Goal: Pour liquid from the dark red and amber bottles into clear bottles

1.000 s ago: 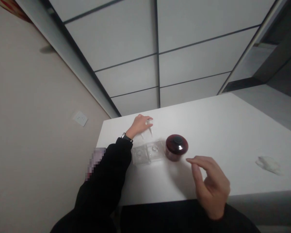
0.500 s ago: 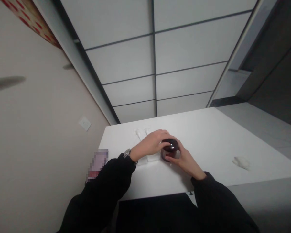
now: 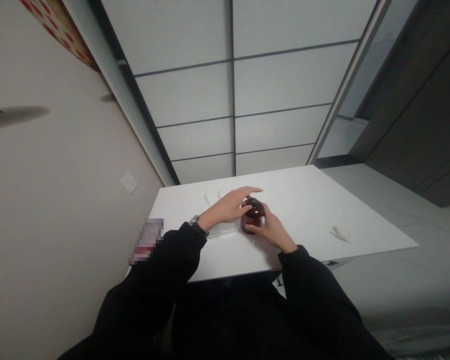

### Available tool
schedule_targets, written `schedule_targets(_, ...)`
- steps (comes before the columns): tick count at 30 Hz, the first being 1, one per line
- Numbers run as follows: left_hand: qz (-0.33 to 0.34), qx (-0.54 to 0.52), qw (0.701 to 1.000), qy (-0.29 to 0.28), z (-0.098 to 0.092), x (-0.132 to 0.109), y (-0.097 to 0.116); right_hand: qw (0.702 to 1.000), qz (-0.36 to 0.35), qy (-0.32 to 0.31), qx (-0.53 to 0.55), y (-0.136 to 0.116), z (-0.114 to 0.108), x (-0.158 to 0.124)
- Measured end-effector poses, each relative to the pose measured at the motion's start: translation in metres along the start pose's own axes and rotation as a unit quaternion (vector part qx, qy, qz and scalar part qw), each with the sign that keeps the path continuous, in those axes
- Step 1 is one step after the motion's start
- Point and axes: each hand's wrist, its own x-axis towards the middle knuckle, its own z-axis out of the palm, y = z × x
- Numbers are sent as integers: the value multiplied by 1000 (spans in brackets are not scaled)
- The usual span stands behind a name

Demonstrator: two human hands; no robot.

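A dark reddish-brown jar (image 3: 252,223) with a glossy, rounded dark lid (image 3: 255,210) stands on the white table. My right hand (image 3: 272,229) is wrapped round the jar's right side, its thumb across the front. Over the lid's upper left is my left hand (image 3: 232,204), with the thumb against the lid and the long fingers stretched out past its far side. Whether its other fingers touch the lid is partly hidden. Left of the jar, partly under my left wrist, lie white flat items (image 3: 228,226) that I cannot make out.
Two small white pieces, one a cotton-swab-like shape (image 3: 207,197), lie behind my left forearm. A crumpled whitish tissue or cloth (image 3: 340,233) rests on the table (image 3: 296,200) at the right. A blurred-out pinkish item (image 3: 148,240) is at the left edge, beside the wall (image 3: 78,210).
The fingers of my left hand have straightened from around the lid. My right hand stays on the jar. The whole view has shifted a little.
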Motion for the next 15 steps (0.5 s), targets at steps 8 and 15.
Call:
schedule_targets(8,-24,110,994,18,3,20,4,999,9,16,-31,2,-2,0)
schedule_targets(15,-84,97,992,-6,-13,44,-13,997,16,44,-53,14,-27,-15)
